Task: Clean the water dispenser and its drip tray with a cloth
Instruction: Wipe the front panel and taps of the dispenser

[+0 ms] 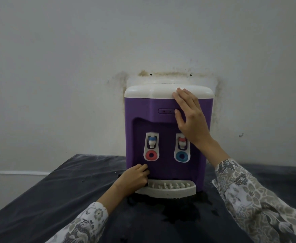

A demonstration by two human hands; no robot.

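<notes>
- Patterned sleeves (259,204) fill the bottom corners, closest to the lens, reaching over the dark table (38,199).
- Against the stained wall (73,58) at the table's back edge stands the water dispenser (163,109), purple with a white top; wet dark patches spread on the table in front of it.
- Flat on the dispenser's upper right front rests the right hand (190,118), fingers straight, fingertips reaching the white top; it looks to be steadying the unit.
- Lower down, the left hand (135,178) is curled against the purple front just beside the left end of the drip tray (168,189). Something dark shows under its fingers, possibly a cloth; I cannot tell for sure.
- Risks, as I judge them: a hard pull on the tray could tip out any water in it onto the wet table, and a wiping hand could knock the blue tap (151,138) or red tap (182,140) and start a drip.
</notes>
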